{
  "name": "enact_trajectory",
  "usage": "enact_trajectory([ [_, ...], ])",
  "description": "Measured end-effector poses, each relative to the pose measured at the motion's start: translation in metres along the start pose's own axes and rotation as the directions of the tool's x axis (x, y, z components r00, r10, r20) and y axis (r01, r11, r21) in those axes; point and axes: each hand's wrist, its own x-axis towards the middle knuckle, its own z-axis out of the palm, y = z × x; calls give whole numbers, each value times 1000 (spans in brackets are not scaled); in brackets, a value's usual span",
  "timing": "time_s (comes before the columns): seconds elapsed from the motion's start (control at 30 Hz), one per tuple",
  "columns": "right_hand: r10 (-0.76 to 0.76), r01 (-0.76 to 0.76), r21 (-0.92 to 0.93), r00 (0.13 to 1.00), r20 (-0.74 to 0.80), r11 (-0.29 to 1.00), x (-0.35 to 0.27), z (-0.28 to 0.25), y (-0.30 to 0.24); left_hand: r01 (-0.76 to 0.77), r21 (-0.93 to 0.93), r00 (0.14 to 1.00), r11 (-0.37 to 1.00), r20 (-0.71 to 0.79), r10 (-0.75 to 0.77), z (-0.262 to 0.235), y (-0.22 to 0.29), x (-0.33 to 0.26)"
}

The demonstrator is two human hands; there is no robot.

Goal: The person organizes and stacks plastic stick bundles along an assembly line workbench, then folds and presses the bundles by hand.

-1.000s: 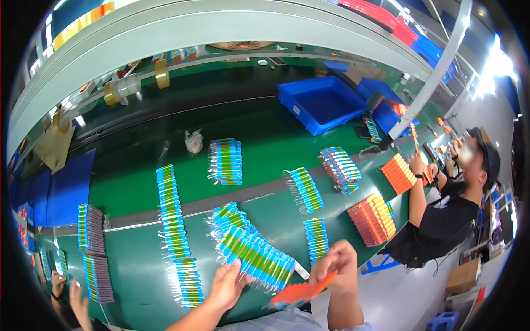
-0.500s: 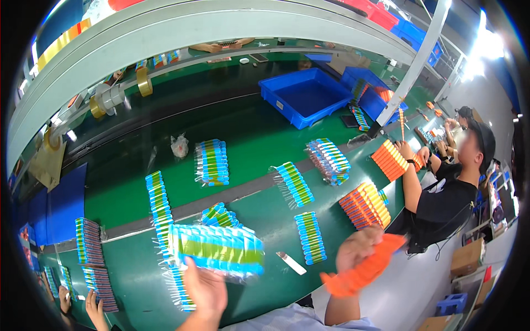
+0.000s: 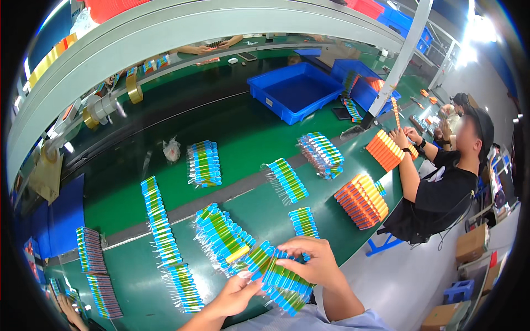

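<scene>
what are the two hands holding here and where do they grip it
Both hands hold one flat row of blue-and-green pouches: the left hand grips its left end, the right hand lies over its top edge.

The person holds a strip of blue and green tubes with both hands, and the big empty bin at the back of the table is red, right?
Not quite. The bin is blue, not red, as the head view shows. The rest holds: both the left hand and the right hand hold the strip of blue and green tubes, and the bin sits empty at the back of the table.
</scene>
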Motion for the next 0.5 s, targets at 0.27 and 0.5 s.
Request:
enact_trajectory([
  [0.27,-142,173,-189,975,168,966,-10,12,7,100,-264,995,959,9,-102,-6,-7,-8],
  [0.5,-116,143,-365,989,94,920,-14,24,-12,27,69,996,997,-85,-21,3,-14,1],
])
